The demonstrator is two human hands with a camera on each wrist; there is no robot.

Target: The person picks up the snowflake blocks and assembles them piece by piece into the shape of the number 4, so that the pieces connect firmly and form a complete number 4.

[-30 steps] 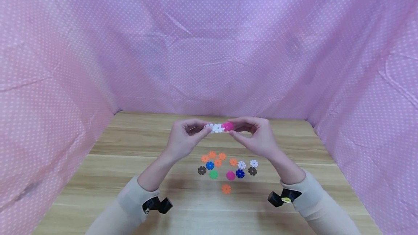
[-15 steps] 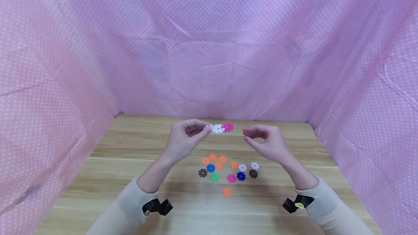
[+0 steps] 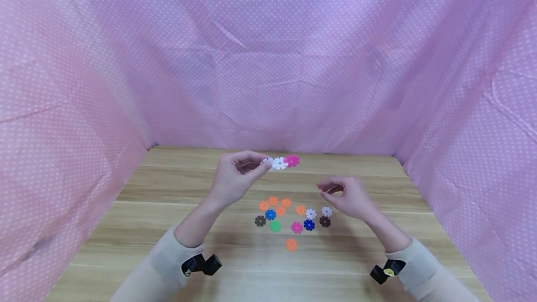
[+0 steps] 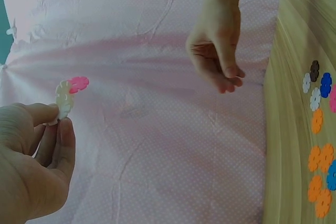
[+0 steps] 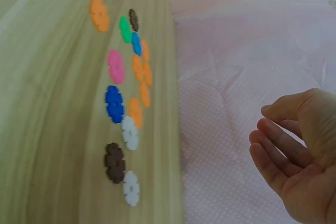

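Observation:
Between thumb and fingers, my left hand [image 3: 233,178] pinches the end of a short chain of notched plastic discs above the table. The chain has a white interlocking disc [image 3: 279,163] in the middle and a pink interlocking disc [image 3: 292,161] at its free end. Another white disc is partly covered by the left fingers. My right hand [image 3: 351,198], fingers loosely bent, hangs in the air to the right and holds nothing. In the right wrist view its palm and spread fingers [image 5: 281,145] show nothing between them. Nearest below it lies a loose white disc [image 3: 327,211].
Loose discs lie flat on the wooden table [image 3: 168,227]: several orange ones [image 3: 291,245], a blue one [image 3: 270,215], a green one [image 3: 275,226], a pink one [image 3: 297,227], a dark blue one [image 3: 309,225] and brown ones [image 3: 260,221]. Pink dotted cloth [image 3: 268,83] surrounds the table.
My right hand has let go of the pink disc at the chain's end, then moved right and down toward the loose discs. The left hand keeps its pinch on the chain, nearly still.

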